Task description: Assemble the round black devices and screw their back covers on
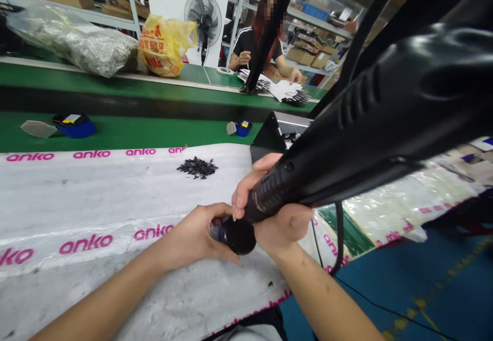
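Note:
A black hair dryer (pixel 370 120) fills the right of the view, its body running up to the top right corner. My right hand (pixel 277 202) is wrapped around its ribbed black barrel. My left hand (pixel 194 233) grips the lower end, next to a round black cap (pixel 238 235), and its fingers hide part of that end. A black cord (pixel 338 238) hangs below the dryer. Both hands are above a white sheet printed with pink "anko" lettering (pixel 96 197). A small heap of black pieces (pixel 197 167) lies on the sheet beyond my hands.
A green conveyor belt (pixel 115 130) runs behind the sheet, carrying blue holders with grey pieces (pixel 73 126). Across it, a co-worker (pixel 254 48) handles papers. A black metal box (pixel 275 135), bagged goods (pixel 73 40), a yellow bag (pixel 164 45) and a fan (pixel 203 17) stand around.

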`<action>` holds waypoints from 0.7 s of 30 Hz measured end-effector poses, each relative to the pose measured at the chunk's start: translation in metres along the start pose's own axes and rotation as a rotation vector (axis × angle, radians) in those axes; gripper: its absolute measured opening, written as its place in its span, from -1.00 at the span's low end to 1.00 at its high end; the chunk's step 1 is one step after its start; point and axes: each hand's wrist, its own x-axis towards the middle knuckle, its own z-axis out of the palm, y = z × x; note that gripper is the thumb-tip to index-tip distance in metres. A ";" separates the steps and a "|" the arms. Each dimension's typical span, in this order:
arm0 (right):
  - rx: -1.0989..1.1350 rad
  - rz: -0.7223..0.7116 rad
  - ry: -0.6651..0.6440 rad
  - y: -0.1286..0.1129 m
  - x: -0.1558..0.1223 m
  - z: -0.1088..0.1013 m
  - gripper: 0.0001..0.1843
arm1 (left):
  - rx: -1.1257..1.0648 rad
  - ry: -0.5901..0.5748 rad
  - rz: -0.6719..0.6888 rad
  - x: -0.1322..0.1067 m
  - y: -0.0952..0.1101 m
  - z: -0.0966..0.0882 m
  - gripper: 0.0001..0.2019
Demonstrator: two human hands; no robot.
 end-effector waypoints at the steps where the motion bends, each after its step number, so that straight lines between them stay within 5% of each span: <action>1: -0.003 -0.011 -0.001 0.000 0.000 0.000 -0.48 | -0.009 -0.002 0.005 0.000 0.000 0.000 -0.51; 10: -0.020 -0.035 0.080 0.006 -0.008 0.007 -0.39 | 0.018 0.055 0.001 0.001 -0.001 0.005 -0.43; 14: 0.060 -0.078 0.133 -0.019 0.005 0.002 -0.31 | 0.195 0.093 0.080 -0.001 -0.001 0.003 -0.30; 18: -0.065 -0.371 0.470 -0.067 0.030 -0.053 -0.41 | 0.306 0.053 0.155 -0.003 0.003 0.000 -0.27; 21: -0.351 -0.297 0.685 -0.087 0.048 -0.124 -0.62 | 0.321 0.029 0.155 -0.002 0.006 0.000 -0.27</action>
